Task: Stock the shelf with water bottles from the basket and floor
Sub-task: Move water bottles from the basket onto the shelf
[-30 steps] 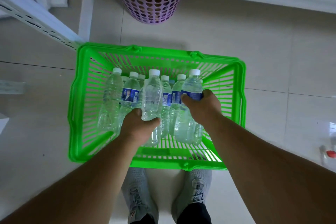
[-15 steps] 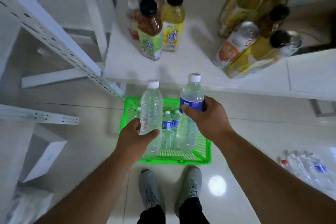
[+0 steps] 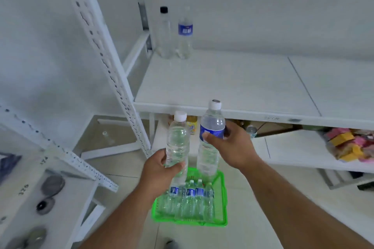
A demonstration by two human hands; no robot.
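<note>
Left hand: the person's left hand [image 3: 159,170] has its fingers and thumb curled round the lower body of a clear plastic water bottle with a white cap and no label [image 3: 177,143], holding it upright in the air, near the front edge of the shelf.

Right hand: the right hand [image 3: 230,145] is clamped on a clear plastic water bottle with a white cap and a blue label [image 3: 211,137], thumb across the label and fingers wrapped round the far side; this bottle is also upright, just right of the unlabelled one and a little higher.

Shelf: a white metal shelf board [image 3: 232,83] spreads across the far middle and right, its front lip just behind the two held bottles.

Bottles already on the shelf: in the far left corner stand a clear bottle with a black cap [image 3: 165,34] and, just to its right, a clear bottle with a blue label [image 3: 185,34], both upright.

Basket: a bright green slatted plastic basket [image 3: 221,198] sits on the tiled floor below the hands, with several blue-labelled water bottles [image 3: 190,198] standing in it.

Lower shelf: under the white board, pink and yellow packets [image 3: 350,145] lie at the right, and a yellow drink bottle [image 3: 191,125] shows behind the held bottles.

Left rack: a second white rack [image 3: 60,188] at the near left holds round grey items, too blurred to identify.
</note>
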